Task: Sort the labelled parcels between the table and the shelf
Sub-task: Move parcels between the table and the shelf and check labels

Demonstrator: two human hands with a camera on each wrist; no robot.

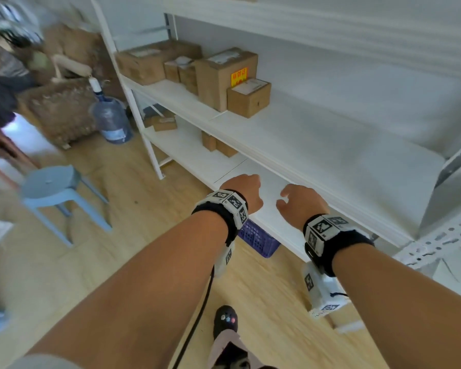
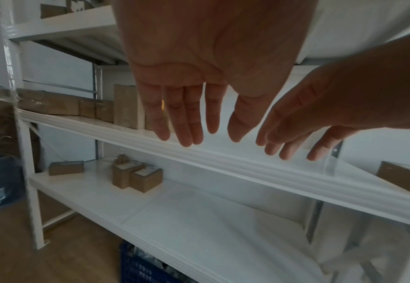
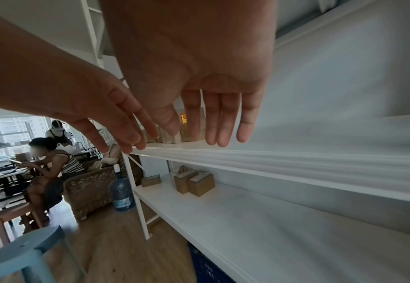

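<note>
Parcels (image 1: 248, 98): plain brown cardboard boxes with white labels, one with a yellow-red sticker, unreadable, on white metal shelf (image 1: 317, 145). Left hand (image 1: 246, 191), right hand (image 1: 300, 202): each grip slack, fingers straight, empty.

In front of me the white shelf (image 1: 290, 134) carries a row of brown labelled parcels (image 1: 218, 75) on its middle board and a few smaller boxes (image 2: 138, 176) on the board below.
</note>
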